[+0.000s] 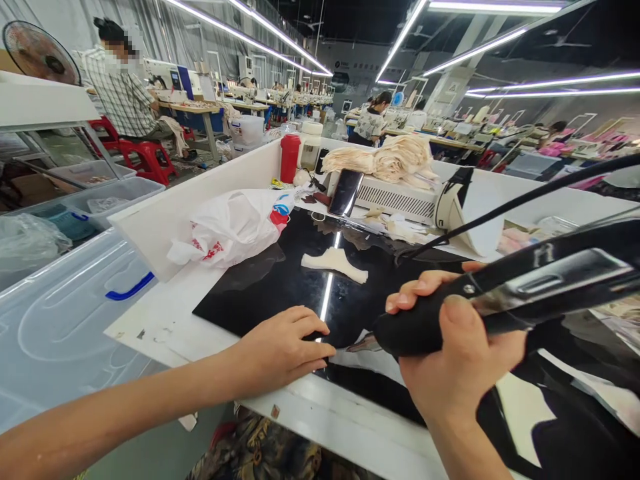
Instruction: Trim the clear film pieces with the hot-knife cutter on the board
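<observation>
My right hand (pixel 457 353) is wrapped round the thick black handle of a corded tool (pixel 540 267) with a silver lever, held above the table at the right. Near the front edge, my left hand (pixel 295 343) rests on the glossy black sheet (pixel 250 300), fingers apart and pointing right, with nothing visible in it. A cream curved fabric piece (pixel 335 263) lies on the sheet beyond my hands. Another cream piece (pixel 525 413) is at the lower right, beside the right wrist. Under the tool's end lies a thin grey-white piece (pixel 370 360).
A white plastic bag (pixel 235 223) lies at the left of the table. Behind are a red bottle (pixel 289 158), a phone (pixel 346 192) and fabric bundles (pixel 400 159) on a vented box. Clear bins (pixel 65 320) stand left. People sit farther back.
</observation>
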`<state>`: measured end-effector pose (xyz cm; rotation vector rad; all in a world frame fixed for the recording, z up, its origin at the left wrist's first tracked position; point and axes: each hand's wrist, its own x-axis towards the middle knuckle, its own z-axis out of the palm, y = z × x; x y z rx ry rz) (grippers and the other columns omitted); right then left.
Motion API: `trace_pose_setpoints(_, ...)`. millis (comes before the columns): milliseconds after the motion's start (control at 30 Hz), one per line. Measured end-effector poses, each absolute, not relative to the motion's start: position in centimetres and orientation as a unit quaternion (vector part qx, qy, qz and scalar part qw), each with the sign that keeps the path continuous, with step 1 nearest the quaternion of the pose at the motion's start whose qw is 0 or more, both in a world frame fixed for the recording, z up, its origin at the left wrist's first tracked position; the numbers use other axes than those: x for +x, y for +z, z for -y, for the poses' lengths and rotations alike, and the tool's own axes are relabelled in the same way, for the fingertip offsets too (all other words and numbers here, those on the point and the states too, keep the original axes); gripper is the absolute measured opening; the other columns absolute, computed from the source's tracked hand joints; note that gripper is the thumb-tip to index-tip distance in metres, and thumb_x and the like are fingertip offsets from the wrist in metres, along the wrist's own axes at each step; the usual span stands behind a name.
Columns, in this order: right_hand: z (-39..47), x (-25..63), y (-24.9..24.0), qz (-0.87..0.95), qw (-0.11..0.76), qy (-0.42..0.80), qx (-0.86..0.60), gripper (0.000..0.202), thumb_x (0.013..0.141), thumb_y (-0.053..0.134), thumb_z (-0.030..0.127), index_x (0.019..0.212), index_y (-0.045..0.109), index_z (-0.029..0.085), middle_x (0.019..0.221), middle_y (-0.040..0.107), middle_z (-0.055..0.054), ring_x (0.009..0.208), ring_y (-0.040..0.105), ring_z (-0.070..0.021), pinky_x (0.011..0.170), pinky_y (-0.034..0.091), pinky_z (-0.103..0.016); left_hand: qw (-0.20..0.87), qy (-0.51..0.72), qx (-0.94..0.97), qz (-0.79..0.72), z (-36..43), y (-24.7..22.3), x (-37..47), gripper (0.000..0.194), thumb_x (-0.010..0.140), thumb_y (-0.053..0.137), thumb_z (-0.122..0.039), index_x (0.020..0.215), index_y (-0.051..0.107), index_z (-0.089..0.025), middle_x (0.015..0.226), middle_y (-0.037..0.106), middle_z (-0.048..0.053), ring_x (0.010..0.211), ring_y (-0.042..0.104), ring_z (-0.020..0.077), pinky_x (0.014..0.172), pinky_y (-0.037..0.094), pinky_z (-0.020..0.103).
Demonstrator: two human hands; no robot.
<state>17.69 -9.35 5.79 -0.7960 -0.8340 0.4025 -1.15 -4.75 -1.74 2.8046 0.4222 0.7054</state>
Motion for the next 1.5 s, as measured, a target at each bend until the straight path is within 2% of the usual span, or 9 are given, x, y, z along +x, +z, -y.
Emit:
trace_pose_setpoints(133,9.7,19.1,6.4,0.374,0.825,0.164,-0.391,0.038,0.07,0.08,0.029,0.101,0.058,0.025,0.069,0.063,0.007,0.051,0.056,-0.0136,0.047,0.052,-0.029,0.153,0.21,0.959,-0.112,4.2,-1.2,-0.8,0.02,0.104,0.054,-0.026,0.111,0.071,-0.02,0.122,0.068,0.008,0.114,0.063,0.02,0.118,0.039,0.044)
trace_pose_setpoints(233,9.8,19.7,6.3,0.366,0.826,0.157,-0.398,0.039,0.069,0.08,0.029,0.101,0.058,0.025,0.069,0.064,0.007,0.052,0.056,-0.0139,0.047,0.053,-0.029,0.184,0.185,0.962,-0.079,2.6,-0.4,0.4,0.021,0.104,0.054,-0.023,0.119,0.067,-0.019,0.121,0.069,0.008,0.117,0.062,0.0217,0.117,0.039,0.043)
trace_pose_setpoints(400,9.8,19.8,5.7,0.381,0.825,0.149,-0.39,0.039,0.073,0.079,0.028,0.105,0.057,0.025,0.072,0.065,0.006,0.053,0.057,-0.0138,0.048,0.054,-0.03,0.288,0.111,0.951,0.0,0.0,0.9,2.6,0.044,0.096,0.068,-0.025,0.138,0.054,-0.02,0.139,0.063,0.01,0.136,0.052,0.0256,0.121,0.034,0.042)
trace_pose_setpoints(533,9.7,19.8,5.5,0.389,0.822,0.154,-0.386,0.038,0.076,0.079,0.028,0.107,0.057,0.025,0.075,0.065,0.006,0.055,0.059,-0.0133,0.05,0.054,-0.029,0.329,0.075,0.941,0.004,-0.5,1.1,3.6,0.056,0.092,0.073,-0.031,0.143,0.051,-0.026,0.14,0.062,0.01,0.141,0.049,0.0279,0.123,0.029,0.052)
trace_pose_setpoints(667,9.7,19.9,5.3,0.395,0.822,0.159,-0.377,0.038,0.077,0.08,0.027,0.108,0.057,0.025,0.075,0.065,0.006,0.055,0.06,-0.013,0.051,0.055,-0.029,0.337,0.052,0.94,0.003,-0.5,1.4,3.9,0.057,0.09,0.075,-0.033,0.141,0.051,-0.026,0.138,0.063,0.01,0.136,0.054,0.0282,0.123,0.024,0.062)
trace_pose_setpoints(1000,9.2,20.3,4.9,0.389,0.821,0.144,-0.392,0.039,0.077,0.079,0.026,0.108,0.057,0.025,0.076,0.065,0.007,0.055,0.059,-0.0127,0.051,0.055,-0.03,0.321,0.086,0.943,0.004,-0.4,0.4,4.4,0.068,0.084,0.08,-0.042,0.142,0.052,-0.021,0.139,0.064,0.012,0.14,0.051,0.0301,0.123,0.029,0.057)
trace_pose_setpoints(1300,9.2,20.4,5.0,0.385,0.819,0.144,-0.4,0.039,0.076,0.079,0.028,0.108,0.057,0.026,0.076,0.063,0.006,0.055,0.059,-0.0132,0.051,0.055,-0.03,0.331,0.082,0.94,-0.007,-0.3,0.1,4.6,0.07,0.083,0.081,-0.044,0.143,0.051,-0.024,0.142,0.062,0.011,0.143,0.048,0.031,0.125,0.018,0.063)
trace_pose_setpoints(1500,9.1,20.4,4.9,0.389,0.82,0.143,-0.395,0.039,0.076,0.078,0.027,0.108,0.056,0.027,0.075,0.064,0.006,0.055,0.058,-0.0136,0.051,0.054,-0.03,0.316,0.085,0.945,-0.011,0.1,0.2,4.7,0.07,0.082,0.08,-0.039,0.143,0.051,-0.019,0.139,0.064,0.014,0.142,0.049,0.0332,0.123,0.02,0.066)
